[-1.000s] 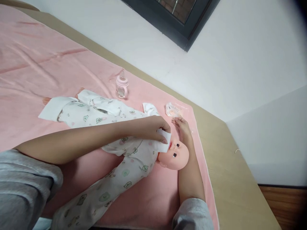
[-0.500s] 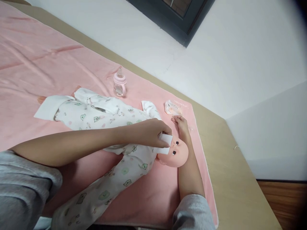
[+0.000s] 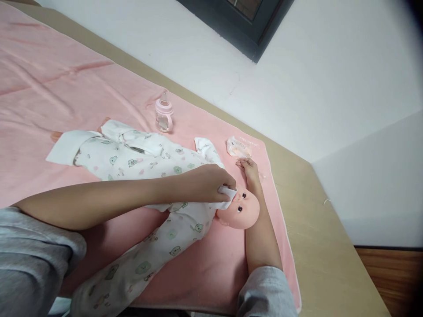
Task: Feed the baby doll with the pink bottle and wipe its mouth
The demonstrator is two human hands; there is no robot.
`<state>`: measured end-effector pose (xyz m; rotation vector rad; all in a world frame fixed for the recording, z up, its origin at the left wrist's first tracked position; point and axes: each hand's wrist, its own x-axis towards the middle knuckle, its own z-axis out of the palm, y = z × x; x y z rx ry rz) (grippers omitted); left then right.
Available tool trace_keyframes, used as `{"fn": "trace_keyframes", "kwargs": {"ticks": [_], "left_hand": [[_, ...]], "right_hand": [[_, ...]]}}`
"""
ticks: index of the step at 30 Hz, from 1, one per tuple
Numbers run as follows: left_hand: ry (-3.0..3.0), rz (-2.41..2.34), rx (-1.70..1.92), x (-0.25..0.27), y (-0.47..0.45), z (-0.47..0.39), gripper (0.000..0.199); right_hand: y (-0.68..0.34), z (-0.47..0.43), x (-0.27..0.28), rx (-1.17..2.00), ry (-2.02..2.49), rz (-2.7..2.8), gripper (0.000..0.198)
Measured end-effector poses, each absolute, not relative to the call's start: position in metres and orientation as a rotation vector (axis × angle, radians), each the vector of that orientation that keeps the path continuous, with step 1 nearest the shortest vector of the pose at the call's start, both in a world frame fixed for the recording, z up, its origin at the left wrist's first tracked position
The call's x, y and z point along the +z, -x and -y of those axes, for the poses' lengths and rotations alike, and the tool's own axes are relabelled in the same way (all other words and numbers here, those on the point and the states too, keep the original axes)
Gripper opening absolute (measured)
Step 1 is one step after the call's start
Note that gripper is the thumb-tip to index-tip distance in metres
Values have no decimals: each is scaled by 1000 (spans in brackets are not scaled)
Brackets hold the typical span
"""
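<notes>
Left hand [image 3: 214,183] pinches white cloth [image 3: 227,191] jutting beyond it

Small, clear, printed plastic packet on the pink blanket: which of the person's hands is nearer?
Right. The right hand is beside the packet, contact unclear; the left hand is farther off, holding a white cloth at the doll's bald pink head.

A pink-and-clear baby bottle [image 3: 164,116] stands upright on a creased pink blanket [image 3: 39,66] covering part of a tan table [image 3: 317,246], set against a white wall [image 3: 313,79] with a dark-framed window [image 3: 246,30] above, while a brown wood-grain surface [image 3: 393,275] shows beyond the table's edge at lower right.
</notes>
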<state>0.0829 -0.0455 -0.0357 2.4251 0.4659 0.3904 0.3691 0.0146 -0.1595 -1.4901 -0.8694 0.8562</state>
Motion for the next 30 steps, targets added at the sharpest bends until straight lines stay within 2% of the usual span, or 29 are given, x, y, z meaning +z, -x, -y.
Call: {"fn": "trace_keyframes", "kwargs": {"ticks": [18, 24, 30], "left_hand": [[-2496, -460, 447, -40, -80, 41, 15], [-2520, -447, 474, -38, -78, 40, 23], [-2556, -411, 512, -42, -78, 40, 22]], "right_hand": [[-369, -14, -159, 850, 1497, 873, 4], [-370, -14, -159, 850, 1494, 873, 6], [-370, -14, -160, 846, 1485, 874, 6]]}}
